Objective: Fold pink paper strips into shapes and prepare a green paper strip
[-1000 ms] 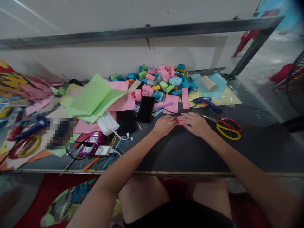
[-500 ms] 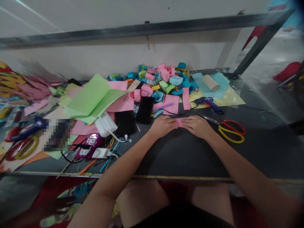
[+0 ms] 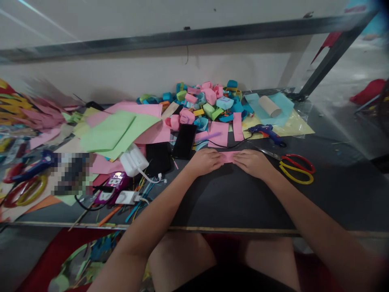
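A small folded piece of pink paper (image 3: 227, 157) lies on the dark tabletop between my two hands. My left hand (image 3: 206, 161) has its fingers closed on the paper's left end, pressing it down. At the other end, the fingers of my right hand (image 3: 249, 162) hold it in the same way. Both thumbs are partly hidden. Scissors (image 3: 293, 165) with red and yellow handles lie just right of my right hand. A black phone (image 3: 184, 141) rests beyond my left hand, and a blue glue gun (image 3: 268, 133) lies beyond my right.
Behind my hands is a heap of small folded paper pieces (image 3: 209, 99) in several colours. Green sheets (image 3: 112, 132), a white power adapter (image 3: 133, 160) and a purple device (image 3: 114, 186) clutter the left. A cardboard tube (image 3: 270, 106) lies on blue paper at the back right.
My left hand has shifted slightly left, showing more of the pink paper. The raised green sheet on the left has settled flatter. Another person's hand at the lower left has left the view.
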A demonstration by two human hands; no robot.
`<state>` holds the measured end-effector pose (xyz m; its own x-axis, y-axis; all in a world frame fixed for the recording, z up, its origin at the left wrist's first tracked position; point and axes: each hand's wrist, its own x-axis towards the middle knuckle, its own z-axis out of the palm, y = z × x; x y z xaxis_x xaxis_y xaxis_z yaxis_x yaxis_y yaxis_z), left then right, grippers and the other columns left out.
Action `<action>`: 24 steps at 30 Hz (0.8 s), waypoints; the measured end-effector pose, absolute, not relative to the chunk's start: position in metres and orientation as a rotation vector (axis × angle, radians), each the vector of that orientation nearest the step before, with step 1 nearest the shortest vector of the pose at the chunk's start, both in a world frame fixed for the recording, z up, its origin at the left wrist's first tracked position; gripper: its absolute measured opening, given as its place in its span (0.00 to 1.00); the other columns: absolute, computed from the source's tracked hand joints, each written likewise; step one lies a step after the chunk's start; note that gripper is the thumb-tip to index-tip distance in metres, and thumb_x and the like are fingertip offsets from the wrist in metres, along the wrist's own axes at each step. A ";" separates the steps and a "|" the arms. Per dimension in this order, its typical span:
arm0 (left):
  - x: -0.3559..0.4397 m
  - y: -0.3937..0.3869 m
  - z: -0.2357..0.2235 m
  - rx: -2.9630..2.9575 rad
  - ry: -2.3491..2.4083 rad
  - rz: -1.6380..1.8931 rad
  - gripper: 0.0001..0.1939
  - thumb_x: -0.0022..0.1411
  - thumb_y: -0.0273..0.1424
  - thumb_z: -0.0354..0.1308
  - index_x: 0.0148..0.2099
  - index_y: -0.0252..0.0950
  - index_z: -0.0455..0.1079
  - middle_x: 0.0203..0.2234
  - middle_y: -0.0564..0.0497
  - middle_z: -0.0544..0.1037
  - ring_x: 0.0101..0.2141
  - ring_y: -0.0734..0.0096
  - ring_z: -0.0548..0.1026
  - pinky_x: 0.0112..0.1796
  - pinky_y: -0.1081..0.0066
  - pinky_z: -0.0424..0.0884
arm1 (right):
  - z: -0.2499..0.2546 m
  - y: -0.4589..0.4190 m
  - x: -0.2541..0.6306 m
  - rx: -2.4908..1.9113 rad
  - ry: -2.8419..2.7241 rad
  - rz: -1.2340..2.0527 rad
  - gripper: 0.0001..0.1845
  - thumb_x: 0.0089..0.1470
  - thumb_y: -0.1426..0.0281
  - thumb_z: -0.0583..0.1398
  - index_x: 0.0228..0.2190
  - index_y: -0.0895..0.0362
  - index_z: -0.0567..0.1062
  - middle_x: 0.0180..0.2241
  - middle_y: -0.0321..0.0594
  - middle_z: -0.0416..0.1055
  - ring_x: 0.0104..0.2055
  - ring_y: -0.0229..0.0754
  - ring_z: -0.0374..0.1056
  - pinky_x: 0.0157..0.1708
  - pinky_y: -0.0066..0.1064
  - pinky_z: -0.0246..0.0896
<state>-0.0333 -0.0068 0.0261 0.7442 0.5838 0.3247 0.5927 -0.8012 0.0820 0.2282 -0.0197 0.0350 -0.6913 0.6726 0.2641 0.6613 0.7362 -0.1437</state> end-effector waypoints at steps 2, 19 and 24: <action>-0.029 -0.011 0.028 -2.856 -0.982 -0.545 0.18 0.75 0.36 0.49 0.46 0.37 0.81 0.44 0.46 0.85 0.45 0.64 0.81 0.48 0.62 0.76 | 0.036 -0.023 0.225 -1.086 -2.624 0.025 0.20 0.70 0.68 0.53 0.47 0.52 0.84 0.46 0.43 0.83 0.49 0.47 0.78 0.51 0.39 0.72; -0.018 -0.013 0.020 -2.785 -1.421 -0.580 0.15 0.72 0.25 0.53 0.51 0.40 0.81 0.46 0.46 0.83 0.50 0.59 0.79 0.52 0.57 0.75 | 0.023 -0.009 0.231 -1.393 -2.259 0.075 0.16 0.66 0.66 0.57 0.44 0.53 0.85 0.45 0.49 0.80 0.50 0.53 0.73 0.52 0.48 0.69; 0.000 -0.049 0.016 -2.694 -1.438 -0.436 0.23 0.72 0.32 0.50 0.63 0.25 0.71 0.61 0.31 0.74 0.62 0.49 0.72 0.60 0.53 0.70 | 0.023 -0.027 0.213 -1.202 -2.541 0.118 0.24 0.68 0.74 0.49 0.58 0.59 0.77 0.61 0.49 0.73 0.64 0.51 0.67 0.64 0.48 0.62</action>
